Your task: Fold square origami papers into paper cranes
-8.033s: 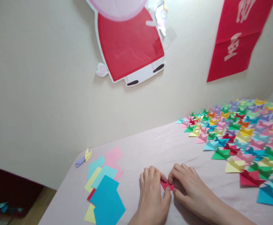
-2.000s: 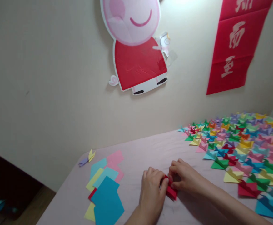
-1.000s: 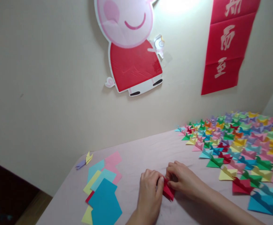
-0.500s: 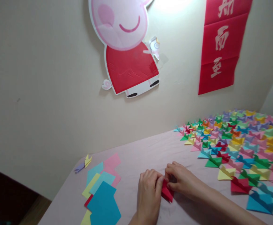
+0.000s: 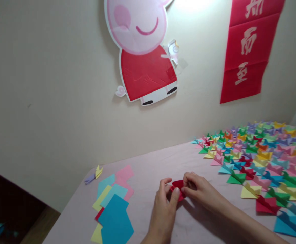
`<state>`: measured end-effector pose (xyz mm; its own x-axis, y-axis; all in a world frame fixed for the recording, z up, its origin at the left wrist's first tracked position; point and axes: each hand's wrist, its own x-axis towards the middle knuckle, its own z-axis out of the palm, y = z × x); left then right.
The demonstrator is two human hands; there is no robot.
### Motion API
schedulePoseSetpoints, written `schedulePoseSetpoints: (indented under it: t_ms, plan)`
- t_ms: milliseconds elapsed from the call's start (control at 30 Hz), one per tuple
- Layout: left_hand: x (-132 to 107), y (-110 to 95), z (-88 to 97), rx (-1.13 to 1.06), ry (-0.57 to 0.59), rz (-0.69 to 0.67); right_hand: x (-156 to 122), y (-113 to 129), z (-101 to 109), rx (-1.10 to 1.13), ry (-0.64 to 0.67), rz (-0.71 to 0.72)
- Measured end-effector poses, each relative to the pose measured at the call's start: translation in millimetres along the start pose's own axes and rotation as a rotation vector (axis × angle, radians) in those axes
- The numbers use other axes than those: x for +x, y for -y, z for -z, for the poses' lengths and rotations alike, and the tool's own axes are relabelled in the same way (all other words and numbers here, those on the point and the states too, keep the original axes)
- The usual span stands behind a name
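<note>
Between my hands is a piece of folded red origami paper (image 5: pixel 177 184), partly hidden by the fingers. My left hand (image 5: pixel 165 203) grips its left and near side, thumb on the front and fingers behind. With thumb and index finger pinched, my right hand (image 5: pixel 197 188) holds the paper's right edge. A flap of the paper stands up toward the back. The exact folds are too small to make out.
Loose coloured paper sheets, the top one blue (image 5: pixel 116 220), lie to the left. Behind them sit a yellow and a purple folded piece (image 5: pixel 94 174). Rows of folded paper birds (image 5: pixel 267 162) cover the right side. A wall (image 5: pixel 61 112) rises behind the cloth-covered surface (image 5: pixel 148 162).
The red paper has been lifted a little and turned, and a flap now shows at the back. My left fingers have spread around it. The view has shifted slightly left.
</note>
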<state>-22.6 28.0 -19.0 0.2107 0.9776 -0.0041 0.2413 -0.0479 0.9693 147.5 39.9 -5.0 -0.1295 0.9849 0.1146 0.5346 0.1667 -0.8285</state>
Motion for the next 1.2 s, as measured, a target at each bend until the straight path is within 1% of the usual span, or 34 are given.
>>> schedulePoseSetpoints:
  t_ms: [100, 200, 267, 367, 433, 533, 600, 767, 833, 1000, 1100, 1200]
  plan:
    - [0.2, 1.8, -3.0, -0.072, 0.039, -0.024, -2.7, 0.3, -4.6, -0.070, -0.050, 0.081]
    - [-0.3, 2.9, -3.8, 0.024, 0.006, -0.039, -5.9, 2.8, -8.2, -0.209, -0.093, 0.228]
    - [-1.2, 2.5, -3.9, 0.105, -0.002, -0.055, -7.2, 5.1, -9.4, -0.255, -0.101, 0.314]
    - [-2.9, 1.6, -4.7, 0.158, -0.016, -0.083, -8.2, 6.9, -10.3, -0.232, -0.064, 0.360]
    - [-3.1, 1.6, -5.3, 0.131, -0.007, -0.093, -8.5, 5.9, -10.6, -0.145, -0.022, 0.358]
    - [-2.0, 2.4, -5.5, 0.024, 0.057, -0.100, -8.6, 2.2, -10.0, 0.045, 0.020, 0.342]
    - [-0.9, 2.9, -5.1, -0.026, 0.086, -0.108, -8.3, -0.3, -9.4, 0.125, 0.034, 0.340]
    - [-0.2, 2.8, -4.2, -0.039, 0.068, -0.100, -8.0, -2.4, -9.3, 0.216, 0.033, 0.342]
    - [-0.6, 2.6, -4.1, -0.031, 0.069, -0.110, -8.2, -1.7, -9.6, 0.278, 0.052, 0.305]
    - [-2.2, 0.3, -3.9, 0.020, 0.060, -0.130, -8.3, -1.0, -9.6, 0.397, 0.101, 0.150]
    - [-3.9, -3.0, -3.2, 0.038, 0.069, -0.127, -7.2, -2.7, -10.5, 0.428, 0.101, 0.124]
    - [-5.6, -6.1, -2.1, 0.062, 0.068, -0.133, -6.8, -2.9, -11.4, 0.406, 0.080, 0.118]
